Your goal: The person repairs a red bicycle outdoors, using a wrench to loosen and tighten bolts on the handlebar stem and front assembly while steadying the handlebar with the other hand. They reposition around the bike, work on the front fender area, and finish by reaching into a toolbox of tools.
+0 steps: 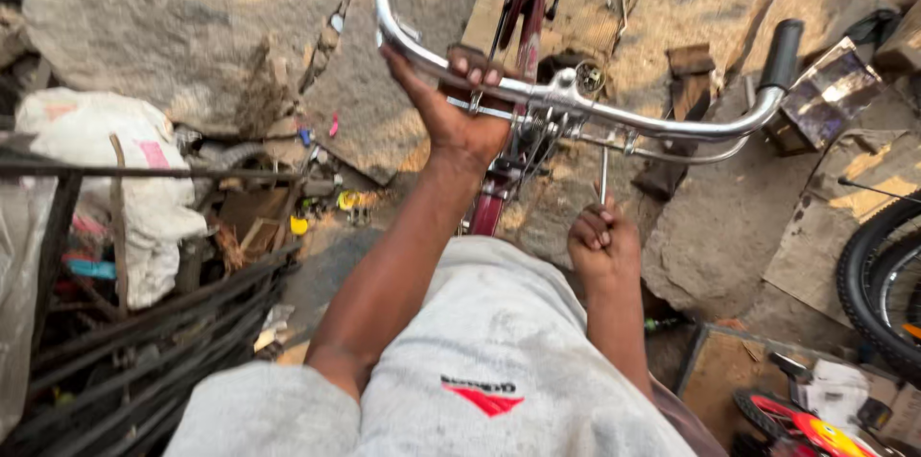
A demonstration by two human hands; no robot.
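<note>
Chrome-plated steel bicycle handlebar (pixel 614 112), curved and shiny with black rubber end sleeves, runs across the upper middle of the frame above a maroon bicycle frame (pixel 523 6). It looks rigid, smooth and likely slippery on bare metal; the rubber ends or the section beside the stem seem the surest holds. Left hand (pixel 460 107), left of centre, has its grip wrapped tight around the bar near the stem. Right hand (pixel 602 241), lower centre, is closed around a thin metal tool shaft (pixel 603 174) pointing up toward the stem clamp. Rough stone ground, a white sack (pixel 115 160) at left, a black tyre (pixel 878 284) at right.
</note>
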